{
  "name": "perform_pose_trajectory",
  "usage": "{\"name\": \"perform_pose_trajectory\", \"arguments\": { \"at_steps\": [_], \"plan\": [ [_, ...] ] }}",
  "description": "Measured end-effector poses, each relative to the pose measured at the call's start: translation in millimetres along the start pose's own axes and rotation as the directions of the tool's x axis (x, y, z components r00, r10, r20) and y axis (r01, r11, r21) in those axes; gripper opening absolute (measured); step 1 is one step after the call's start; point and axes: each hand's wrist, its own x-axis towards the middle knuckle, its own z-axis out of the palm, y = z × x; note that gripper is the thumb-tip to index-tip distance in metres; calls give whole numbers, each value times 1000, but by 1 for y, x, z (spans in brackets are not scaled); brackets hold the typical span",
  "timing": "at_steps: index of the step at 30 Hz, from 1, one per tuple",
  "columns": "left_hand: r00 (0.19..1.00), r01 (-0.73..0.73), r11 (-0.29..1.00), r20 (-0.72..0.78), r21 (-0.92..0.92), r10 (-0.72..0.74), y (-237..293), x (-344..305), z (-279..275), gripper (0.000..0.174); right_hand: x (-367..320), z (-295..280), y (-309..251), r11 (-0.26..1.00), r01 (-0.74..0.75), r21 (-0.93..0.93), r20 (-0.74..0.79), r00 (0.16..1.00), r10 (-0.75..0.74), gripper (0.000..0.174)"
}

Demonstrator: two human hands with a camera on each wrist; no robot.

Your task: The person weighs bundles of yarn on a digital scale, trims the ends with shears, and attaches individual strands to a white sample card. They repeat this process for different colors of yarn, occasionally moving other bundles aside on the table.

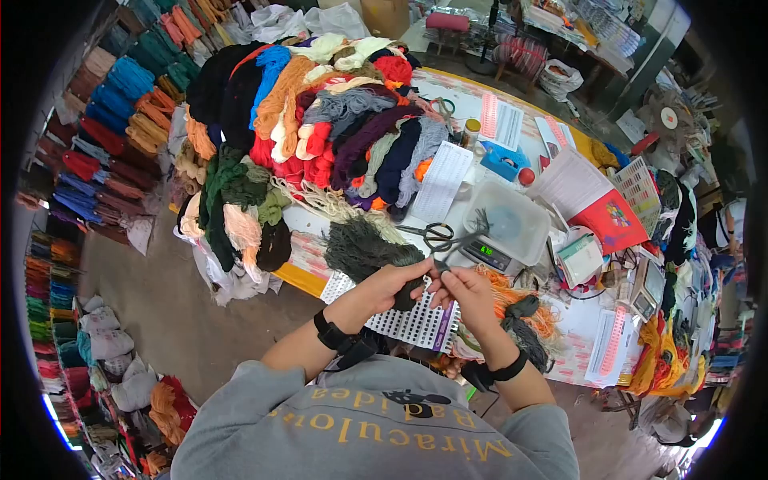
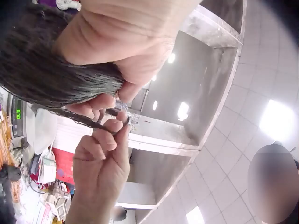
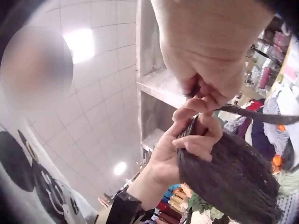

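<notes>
A dark grey-green hank of yarn [image 1: 364, 246] hangs over the left hand [image 1: 392, 286], whose fingers and thumb grip it at one end. Right beside it, the right hand [image 1: 472, 298] pinches a thin gathered length of the same dark yarn [image 2: 93, 123] between thumb and fingers. The two hands' fingertips meet at the hank's gripped end. In the right wrist view a flat bundle of strands [image 3: 259, 114] runs out sideways from the fingers, and the hank [image 3: 229, 175] droops below. Black-handled scissors [image 1: 438, 234] lie on the table just beyond the hands.
A digital scale [image 1: 490, 254] bears a clear plastic tub [image 1: 512, 216]. Beneath the hands is a dotted sheet [image 1: 400, 324]. A large heap of coloured yarn [image 1: 320, 120] covers the table's left side; orange yarn [image 1: 512, 292], papers and a red folder [image 1: 612, 224] lie right.
</notes>
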Motion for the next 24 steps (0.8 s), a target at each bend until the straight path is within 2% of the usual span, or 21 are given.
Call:
{"name": "perform_pose_trajectory", "arguments": {
  "at_steps": [2,3,5,15,17,18,19,20,21,22,24],
  "plan": [
    [987,-106,984,-108,145,122,-6,10,-3,30,-3,3,-3,997,33,-70,-19,999,-35,25],
    [985,-95,983,-127,159,116,-4,-4,-4,30,-5,17,0,998,37,-45,-13,999,-37,25],
    [963,-166,972,-185,165,195,-5,-2,1,28,-8,14,0,999,25,-28,-67,997,-27,23],
    [940,-242,955,-203,169,274,-2,-10,10,21,-7,13,-5,1000,-14,26,-94,995,16,22],
    [822,-538,779,-4,323,569,2,-11,3,14,-13,9,-18,965,53,256,-251,968,13,19],
    [926,-371,924,-103,-91,362,16,-12,-7,19,-17,-8,-14,948,113,297,-332,943,-8,14],
    [939,-341,891,-54,-298,341,30,-13,-25,20,-23,-27,-15,921,170,350,-381,924,-26,12],
    [893,-312,811,140,-495,429,45,-18,-46,14,-30,-49,-16,888,229,399,-429,902,-40,10],
    [856,-513,763,-170,-393,489,62,-39,-36,16,-38,-72,-11,871,288,397,-544,839,-30,10],
    [834,-482,703,-28,-523,551,74,-44,-69,16,-56,-90,-18,876,289,386,-566,824,-23,10],
    [760,-553,593,-63,-586,647,102,-63,-103,26,-91,-147,-7,831,339,442,-654,756,40,9]
  ]
}}
